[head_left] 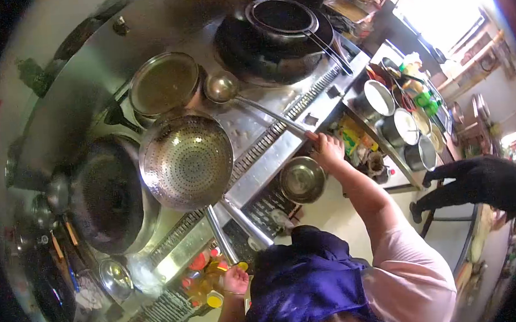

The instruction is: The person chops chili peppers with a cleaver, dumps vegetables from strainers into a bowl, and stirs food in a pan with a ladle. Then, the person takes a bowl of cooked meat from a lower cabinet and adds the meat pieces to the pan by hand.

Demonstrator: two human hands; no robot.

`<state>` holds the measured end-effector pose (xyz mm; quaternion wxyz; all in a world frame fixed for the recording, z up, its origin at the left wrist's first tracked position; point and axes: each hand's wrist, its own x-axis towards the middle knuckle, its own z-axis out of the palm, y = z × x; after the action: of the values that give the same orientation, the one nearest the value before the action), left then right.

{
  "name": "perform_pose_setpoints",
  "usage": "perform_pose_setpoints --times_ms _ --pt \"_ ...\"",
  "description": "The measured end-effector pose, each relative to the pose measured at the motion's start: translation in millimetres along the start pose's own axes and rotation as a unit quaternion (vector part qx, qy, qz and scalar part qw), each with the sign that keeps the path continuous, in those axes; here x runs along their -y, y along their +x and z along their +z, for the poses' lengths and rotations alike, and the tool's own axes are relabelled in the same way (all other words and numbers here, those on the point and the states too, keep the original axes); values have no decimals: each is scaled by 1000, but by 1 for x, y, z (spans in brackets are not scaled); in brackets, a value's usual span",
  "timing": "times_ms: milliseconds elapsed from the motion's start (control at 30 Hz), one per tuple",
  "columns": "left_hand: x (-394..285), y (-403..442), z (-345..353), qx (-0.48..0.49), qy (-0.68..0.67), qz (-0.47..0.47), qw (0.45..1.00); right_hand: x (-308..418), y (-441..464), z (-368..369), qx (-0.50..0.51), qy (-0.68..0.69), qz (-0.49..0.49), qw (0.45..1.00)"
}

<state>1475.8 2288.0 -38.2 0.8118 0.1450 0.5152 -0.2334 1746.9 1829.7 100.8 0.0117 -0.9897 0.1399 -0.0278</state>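
My right hand [328, 151] is closed round the handle end of a metal ladle [223, 86], whose bowl rests on the steel stove top. A large perforated strainer [187, 159] lies left of the ladle, its handle pointing toward me. Near the end of that handle is my left hand [236, 280], fingers partly curled, with nothing visible in it. Behind the strainer sits a round metal pan [164, 84] of dark liquid. To the left stands a big dark wok [107, 194].
Another wok [269, 60] with a sieve [281, 16] on it stands at the back. A metal bowl [303, 180] is below the stove edge, near bottles [215, 298]. Pots [399, 127] line a side counter. Another person [478, 183] in dark clothes is at the right.
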Motion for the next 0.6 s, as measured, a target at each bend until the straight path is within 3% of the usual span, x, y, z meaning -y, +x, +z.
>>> perform_pose_setpoints --times_ms 100,167,233,267,300,367,400,433,500,533,567,600 --pt "7 0 -14 1 128 24 991 -5 -7 19 158 38 64 985" --pt "9 3 -22 -46 171 11 984 18 -21 19 198 106 55 973" --pt "14 3 -21 -70 203 13 977 35 -46 14 127 268 -60 953" --pt "22 2 -17 -70 210 22 975 43 -54 -1 270 504 36 819" --pt "29 1 -12 -69 215 31 974 46 -60 -20 387 689 123 601" --pt "43 13 -10 -73 227 17 971 38 -75 -35 499 811 160 262" --pt "52 18 -13 -77 230 11 970 33 -85 -42 520 826 131 173" --pt "66 17 -7 -74 269 34 960 25 -93 -41 529 825 116 162" --pt "106 -10 47 -71 346 82 932 5 -109 -60 515 812 91 260" --pt "129 -24 78 -54 396 106 911 -10 -114 -64 494 760 62 416" --pt "146 -28 105 1 450 146 881 -23 -123 -79 460 717 50 521" --pt "165 -26 131 53 500 180 846 -41 -131 -71 444 696 23 564"
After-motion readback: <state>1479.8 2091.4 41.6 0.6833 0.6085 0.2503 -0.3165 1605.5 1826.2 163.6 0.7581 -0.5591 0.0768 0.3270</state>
